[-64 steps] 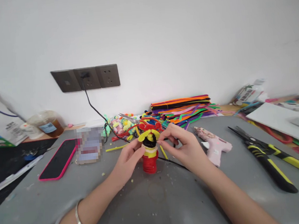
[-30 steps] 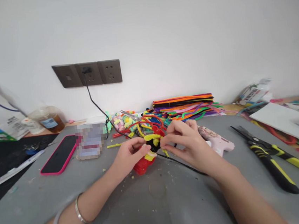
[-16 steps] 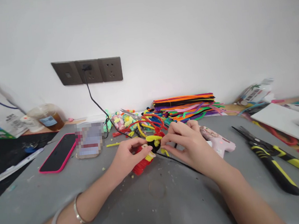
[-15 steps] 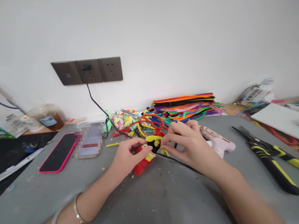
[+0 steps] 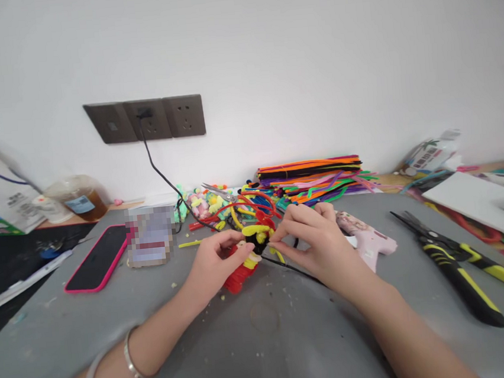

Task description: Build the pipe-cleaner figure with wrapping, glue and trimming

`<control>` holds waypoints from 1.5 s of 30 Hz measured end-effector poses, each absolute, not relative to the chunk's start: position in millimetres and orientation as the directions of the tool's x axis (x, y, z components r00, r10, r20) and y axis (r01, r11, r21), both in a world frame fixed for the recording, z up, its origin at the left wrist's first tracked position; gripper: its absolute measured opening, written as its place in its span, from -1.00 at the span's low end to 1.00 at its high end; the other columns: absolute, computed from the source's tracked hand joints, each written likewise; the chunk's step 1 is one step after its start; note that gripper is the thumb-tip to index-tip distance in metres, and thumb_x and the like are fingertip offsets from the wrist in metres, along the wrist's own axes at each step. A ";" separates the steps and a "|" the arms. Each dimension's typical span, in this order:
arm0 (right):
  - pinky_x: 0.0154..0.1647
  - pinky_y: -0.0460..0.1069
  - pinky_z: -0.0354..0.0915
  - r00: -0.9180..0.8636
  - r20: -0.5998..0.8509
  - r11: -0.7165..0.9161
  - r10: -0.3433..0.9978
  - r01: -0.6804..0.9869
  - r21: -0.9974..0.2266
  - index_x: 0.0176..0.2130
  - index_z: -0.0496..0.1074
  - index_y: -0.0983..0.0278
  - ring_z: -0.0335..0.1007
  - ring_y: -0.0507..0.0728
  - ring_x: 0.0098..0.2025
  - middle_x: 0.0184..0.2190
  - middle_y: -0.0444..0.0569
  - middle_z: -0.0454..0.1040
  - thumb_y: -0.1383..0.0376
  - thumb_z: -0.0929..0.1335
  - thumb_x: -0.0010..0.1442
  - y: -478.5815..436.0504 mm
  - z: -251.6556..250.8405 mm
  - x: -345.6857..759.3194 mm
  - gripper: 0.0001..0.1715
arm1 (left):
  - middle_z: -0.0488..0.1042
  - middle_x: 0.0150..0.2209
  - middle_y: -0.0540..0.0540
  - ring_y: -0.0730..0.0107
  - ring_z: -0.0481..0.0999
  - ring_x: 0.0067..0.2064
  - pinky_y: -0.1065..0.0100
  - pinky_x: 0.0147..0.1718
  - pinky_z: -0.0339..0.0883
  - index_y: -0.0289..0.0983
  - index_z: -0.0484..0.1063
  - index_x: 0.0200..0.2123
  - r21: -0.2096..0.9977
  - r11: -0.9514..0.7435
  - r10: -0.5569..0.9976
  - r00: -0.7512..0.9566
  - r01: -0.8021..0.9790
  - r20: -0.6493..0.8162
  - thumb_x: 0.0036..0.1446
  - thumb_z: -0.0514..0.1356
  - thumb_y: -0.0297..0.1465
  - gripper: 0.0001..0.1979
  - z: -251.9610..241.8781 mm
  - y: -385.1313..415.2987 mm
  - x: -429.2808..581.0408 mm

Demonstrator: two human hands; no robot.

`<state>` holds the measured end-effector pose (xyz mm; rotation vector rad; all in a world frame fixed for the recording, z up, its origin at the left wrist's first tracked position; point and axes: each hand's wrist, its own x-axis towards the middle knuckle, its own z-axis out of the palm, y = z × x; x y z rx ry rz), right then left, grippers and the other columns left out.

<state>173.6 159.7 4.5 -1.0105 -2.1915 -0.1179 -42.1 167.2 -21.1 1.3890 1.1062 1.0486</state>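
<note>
Between both hands is a small pipe-cleaner figure [image 5: 239, 278], red and yellow low down, with a black part and yellow and red pieces on top. My left hand [image 5: 214, 262] grips it from the left, thumb and fingers closed around its side. From the right, my right hand [image 5: 316, 236] pinches at the figure's upper yellow piece [image 5: 256, 229]; its fingertips partly cover the spot. A pink glue gun [image 5: 371, 243] lies just beyond the right hand, and its black cord [image 5: 295, 270] passes below the fingers.
Loose red and yellow pipe cleaners and pom-poms [image 5: 204, 205] lie behind the hands, near bundled pipe cleaners [image 5: 310, 168]. Black-and-yellow pliers [image 5: 456, 276] rest at right. A pink-cased phone [image 5: 96, 258] lies at left. The cord rises to a wall socket [image 5: 142, 119].
The figure's yellow top piece has tilted slightly, and my right fingertips have shifted a little at it. My left hand keeps its hold.
</note>
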 end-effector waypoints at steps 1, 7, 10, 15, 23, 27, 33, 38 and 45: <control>-0.18 0.06 -0.02 -0.414 0.649 0.684 0.638 0.692 -0.230 -0.34 0.44 0.21 0.36 0.08 -0.34 -0.38 -0.16 0.43 0.36 0.40 0.38 160.2 4.5 173.3 -0.80 | 0.44 -0.48 0.06 0.48 0.38 -0.42 0.45 -0.40 0.25 -0.29 0.46 -0.39 0.999 -0.027 0.983 0.184 0.040 0.019 -0.05 0.43 -0.20 -0.69 -21.9 167.4 -41.7; -0.28 0.05 0.05 -0.179 0.670 0.591 0.720 0.665 -0.457 -0.39 0.44 0.20 0.22 0.06 -0.46 -0.49 -0.20 0.35 0.32 0.46 0.28 165.5 3.3 174.0 -0.80 | 0.59 -0.35 -0.01 0.42 0.53 -0.29 0.44 -0.25 0.40 -0.28 0.47 -0.31 0.983 0.054 0.983 0.184 -0.174 -0.021 -0.10 0.52 -0.16 -0.58 -24.0 167.3 -40.2; -0.41 0.01 0.08 -0.140 0.614 0.575 0.777 0.554 -0.602 -0.42 0.45 0.19 0.17 0.07 -0.47 -0.51 -0.18 0.31 0.33 0.45 0.24 166.4 2.9 171.8 -0.81 | 0.62 -0.30 -0.04 0.39 0.57 -0.23 0.43 -0.20 0.42 -0.28 0.48 -0.27 0.974 0.057 0.981 0.194 -0.217 -0.014 -0.07 0.52 -0.14 -0.56 -24.9 166.1 -40.1; -0.49 -0.03 0.09 -0.067 0.541 0.516 0.838 0.416 -0.748 -0.40 0.49 0.21 0.15 0.05 -0.48 -0.53 -0.19 0.27 0.32 0.44 0.20 163.3 1.9 163.4 -0.88 | 0.66 -0.22 -0.03 0.39 0.62 -0.19 0.43 -0.18 0.45 -0.22 0.43 -0.16 0.939 0.065 0.986 0.169 -0.338 -0.007 -0.09 0.56 -0.23 -0.50 -28.3 165.6 -39.1; -0.47 -0.04 0.12 -0.091 0.544 0.534 0.834 0.380 -0.755 -0.37 0.50 0.20 0.19 0.05 -0.46 -0.51 -0.18 0.30 0.37 0.42 0.21 162.6 -0.5 159.0 -0.90 | 0.68 -0.10 -0.13 0.18 0.66 -0.03 0.26 -0.03 0.51 -0.18 0.43 0.08 0.938 0.041 0.976 0.214 -0.345 0.036 -0.05 0.54 -0.26 -0.37 -29.9 164.5 -37.0; -0.47 -0.05 0.12 -0.118 0.566 0.559 0.816 0.410 -0.720 -0.39 0.49 0.21 0.19 0.04 -0.46 -0.51 -0.18 0.29 0.40 0.40 0.21 163.0 -1.4 159.2 -0.86 | 0.69 -0.12 -0.11 0.21 0.65 -0.04 0.29 -0.04 0.51 -0.17 0.44 0.08 0.940 0.036 0.973 0.227 -0.341 0.045 -0.04 0.54 -0.26 -0.38 -30.6 165.4 -37.6; -0.48 -0.05 0.12 -0.092 0.538 0.524 0.838 0.409 -0.747 -0.37 0.49 0.22 0.15 0.03 -0.48 -0.52 -0.20 0.24 0.36 0.40 0.23 163.1 -0.6 159.0 -0.89 | 0.68 -0.14 -0.11 0.20 0.66 -0.06 0.27 -0.06 0.52 -0.17 0.43 0.10 0.936 0.033 0.974 0.220 -0.352 0.048 -0.06 0.55 -0.25 -0.35 -30.9 164.6 -37.7; -0.50 -0.06 0.11 -0.101 0.502 0.495 0.859 0.409 -0.766 -0.37 0.49 0.21 0.12 0.04 -0.49 -0.54 -0.21 0.19 0.33 0.40 0.23 162.3 0.2 159.1 -0.90 | 0.67 -0.11 -0.12 0.18 0.66 -0.05 0.27 -0.05 0.52 -0.15 0.43 0.14 0.935 0.032 0.975 0.216 -0.354 0.048 -0.06 0.55 -0.25 -0.31 -32.5 163.9 -37.8; -0.50 -0.04 0.10 -0.171 0.551 0.557 0.817 0.485 -0.675 -0.36 0.46 0.20 0.14 0.05 -0.49 -0.52 -0.18 0.23 0.37 0.36 0.27 160.6 2.3 160.0 -0.85 | 0.67 -0.15 -0.11 0.17 0.65 -0.04 0.25 -0.02 0.50 -0.18 0.49 0.10 0.944 0.028 0.969 0.240 -0.328 0.055 -0.05 0.55 -0.27 -0.36 -29.4 162.9 -38.3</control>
